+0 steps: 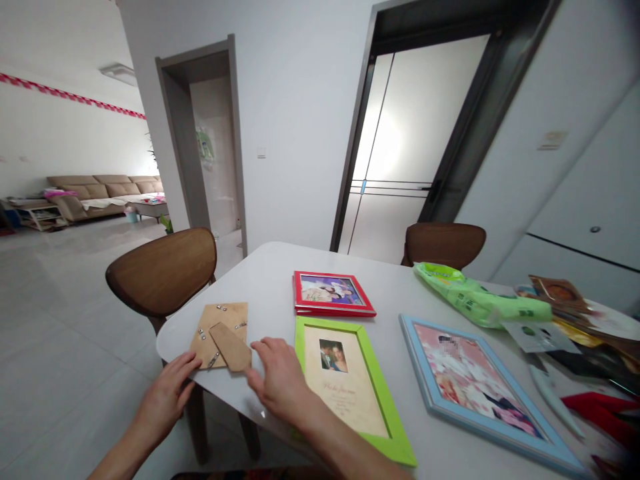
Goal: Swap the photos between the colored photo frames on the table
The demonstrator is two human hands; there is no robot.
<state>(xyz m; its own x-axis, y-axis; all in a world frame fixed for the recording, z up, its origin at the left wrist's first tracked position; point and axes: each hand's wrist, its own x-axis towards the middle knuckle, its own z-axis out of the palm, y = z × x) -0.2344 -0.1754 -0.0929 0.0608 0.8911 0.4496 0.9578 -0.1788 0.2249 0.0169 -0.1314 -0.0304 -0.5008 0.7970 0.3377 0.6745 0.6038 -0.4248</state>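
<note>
A brown photo frame backing board (227,313) lies on the white table near its left corner, small metal clips on its face. Its brown easel leg (231,347) slants across it toward the lower right. My left hand (167,395) touches the board's lower left corner, fingers stretched out and thumb apart. On the other side, my right hand (280,379) is at the lower right edge by the leg's end, with a gap between thumb and index finger. A green photo frame (373,380) lies beside my right hand, its lower part partly hidden by my forearm.
Red photo frames (335,310) lie stacked behind the green one. To the right are a blue photo frame (480,427), a green plastic package (470,300) and assorted clutter. Brown chairs (165,273) stand at the table's left and far side (445,243).
</note>
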